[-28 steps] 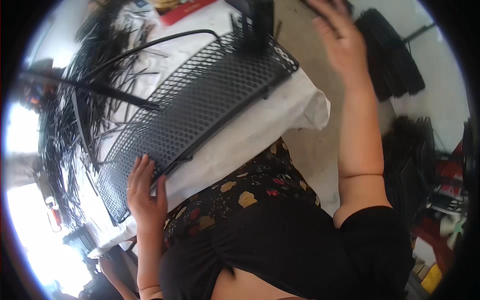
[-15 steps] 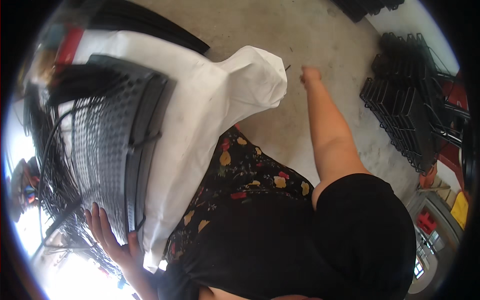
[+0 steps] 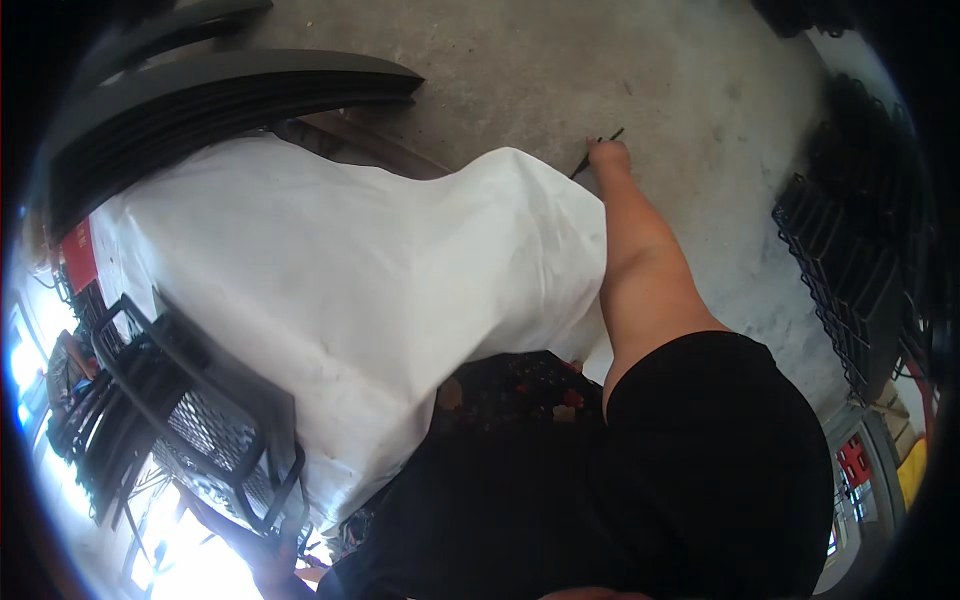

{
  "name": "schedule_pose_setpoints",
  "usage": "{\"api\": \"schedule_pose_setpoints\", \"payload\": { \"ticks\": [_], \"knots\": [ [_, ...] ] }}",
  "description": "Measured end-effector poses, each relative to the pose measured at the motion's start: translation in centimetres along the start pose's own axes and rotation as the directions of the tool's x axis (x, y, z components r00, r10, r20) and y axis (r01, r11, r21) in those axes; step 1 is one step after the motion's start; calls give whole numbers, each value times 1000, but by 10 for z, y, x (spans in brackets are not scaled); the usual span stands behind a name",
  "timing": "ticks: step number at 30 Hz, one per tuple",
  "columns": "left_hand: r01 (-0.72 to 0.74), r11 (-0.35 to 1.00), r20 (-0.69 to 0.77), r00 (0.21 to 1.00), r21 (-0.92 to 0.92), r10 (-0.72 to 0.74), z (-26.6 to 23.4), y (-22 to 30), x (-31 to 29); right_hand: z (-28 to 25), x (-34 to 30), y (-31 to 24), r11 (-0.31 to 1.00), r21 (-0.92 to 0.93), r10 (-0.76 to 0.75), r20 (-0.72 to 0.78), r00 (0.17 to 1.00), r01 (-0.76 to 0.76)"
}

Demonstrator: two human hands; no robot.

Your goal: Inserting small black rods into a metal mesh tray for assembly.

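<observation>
At the lower left, my left hand (image 3: 265,555) is at the lower end of a black metal frame with a mesh panel (image 3: 210,430). The thumb is on the near side and blurred fingers reach along the other; glare hides part of the grip. The frame stands tilted at the edge of a white-covered surface (image 3: 330,270). My right hand (image 3: 610,155) is stretched out over the floor beyond the white cover. Its fingers are closed around a thin dark stick (image 3: 583,163), whose ends poke out on both sides of the fist.
Long curved black pieces (image 3: 240,90) are stacked at the far left, beside a red card (image 3: 80,255). Black wire-edged racks (image 3: 850,280) stand on the concrete floor (image 3: 520,70) at the right. A grey-framed oval (image 3: 870,480) and something yellow (image 3: 912,472) are at the lower right.
The mesh frame has turned and shifted down and left, baring more of the white cover. My left hand has moved lower with it. The right arm has swung slightly left; its stick shows more clearly.
</observation>
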State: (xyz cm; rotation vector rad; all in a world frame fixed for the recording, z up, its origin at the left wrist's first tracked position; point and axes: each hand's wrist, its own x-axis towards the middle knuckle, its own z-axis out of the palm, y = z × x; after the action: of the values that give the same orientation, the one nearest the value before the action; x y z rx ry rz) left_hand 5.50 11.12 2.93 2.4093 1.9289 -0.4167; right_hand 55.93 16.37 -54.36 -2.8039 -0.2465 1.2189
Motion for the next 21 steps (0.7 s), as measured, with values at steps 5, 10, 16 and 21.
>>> {"api": "schedule_pose_setpoints", "payload": {
  "ticks": [5, 10, 16, 21],
  "knots": [
    [291, 925, 43, 956, -245, -289, 12, -39, -35, 0, 14, -1, 988, -104, -113, -20, 993, 110],
    [125, 984, -9, 992, -127, -127, 9, 2, 1, -11, 15, 6, 930, -239, -265, 95, 959, 281],
    [-224, 969, -182, 962, -100, 204, 3, 3, 15, 16, -23, 26, 836, -159, -531, 10, 847, 526],
    [-351, 873, -408, 891, -340, 199, 21, 0, 27, -57, -36, 49, 785, 93, -589, -195, 784, 613]
  ]
}}
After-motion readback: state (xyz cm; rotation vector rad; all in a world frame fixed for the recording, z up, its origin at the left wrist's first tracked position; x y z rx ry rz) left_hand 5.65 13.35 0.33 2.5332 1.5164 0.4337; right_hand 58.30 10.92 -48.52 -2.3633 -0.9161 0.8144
